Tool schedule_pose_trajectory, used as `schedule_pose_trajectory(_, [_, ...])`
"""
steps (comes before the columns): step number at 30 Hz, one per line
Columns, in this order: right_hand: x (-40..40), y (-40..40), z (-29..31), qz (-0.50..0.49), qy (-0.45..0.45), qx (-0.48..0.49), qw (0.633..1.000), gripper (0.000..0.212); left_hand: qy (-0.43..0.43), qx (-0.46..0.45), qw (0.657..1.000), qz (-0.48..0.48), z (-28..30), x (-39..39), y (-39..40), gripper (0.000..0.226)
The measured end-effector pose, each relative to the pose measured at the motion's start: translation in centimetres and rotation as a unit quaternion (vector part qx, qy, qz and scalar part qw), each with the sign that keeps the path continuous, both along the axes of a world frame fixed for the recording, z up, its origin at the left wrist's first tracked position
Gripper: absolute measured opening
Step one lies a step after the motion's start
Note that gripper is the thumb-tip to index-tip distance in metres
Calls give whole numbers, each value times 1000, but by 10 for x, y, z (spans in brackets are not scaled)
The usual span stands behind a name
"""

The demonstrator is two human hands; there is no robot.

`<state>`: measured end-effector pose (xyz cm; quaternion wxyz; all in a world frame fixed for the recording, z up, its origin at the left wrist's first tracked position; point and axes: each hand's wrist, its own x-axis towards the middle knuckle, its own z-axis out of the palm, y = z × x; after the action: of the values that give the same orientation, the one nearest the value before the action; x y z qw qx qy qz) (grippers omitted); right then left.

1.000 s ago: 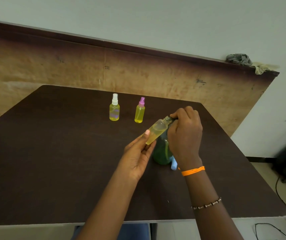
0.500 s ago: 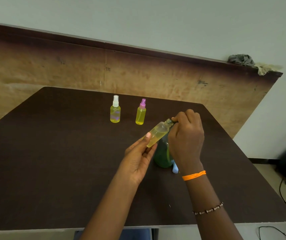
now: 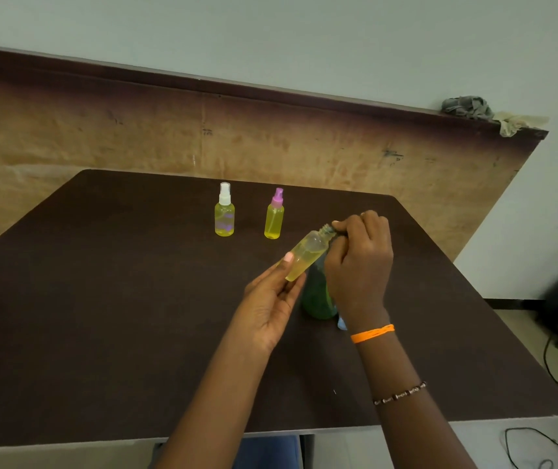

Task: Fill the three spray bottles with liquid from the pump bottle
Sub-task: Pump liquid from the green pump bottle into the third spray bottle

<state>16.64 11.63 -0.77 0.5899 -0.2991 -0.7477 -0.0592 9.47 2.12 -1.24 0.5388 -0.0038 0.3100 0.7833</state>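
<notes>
My left hand holds an uncapped small spray bottle, tilted with its threaded neck up and to the right, partly filled with yellow liquid. My right hand curls over the pump head of the green pump bottle, right at the small bottle's mouth; the pump head itself is hidden. A white-capped spray bottle and a pink-capped spray bottle, both full of yellow liquid, stand upright at the back of the table.
A light blue cap lies on the dark table just right of the green bottle, mostly hidden by my wrist. A wooden board leans behind the table. Cables trail on the floor at right.
Both hands keep their hold at the bottle mouth; only the view has shifted slightly downward.
</notes>
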Motion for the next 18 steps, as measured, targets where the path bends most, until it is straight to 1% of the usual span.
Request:
schedule_pose_trajectory(3, [-1,5,-15,-17,18,22,999,29,-6,-5,1000,-2,-1,0,2,7])
schedule_pose_trajectory(6, [-1,4,-12,-21,13,20,999,29,-10,-4,1000,-5,-1,0,3,7])
schedule_pose_trajectory(12, [4,1,15,-21,-58,12,998,25,4,5,1000,-2,-1,1,3,7])
schedule_pose_trajectory(14, [3,2,10,-26,-39,1,999,26,4,2,1000,-2,-3,1,4,7])
schedule_pose_trajectory(18, [-3,-1,-9,-46,-13,24,999,28,-5,-5,1000,-4,-8,-2,7,9])
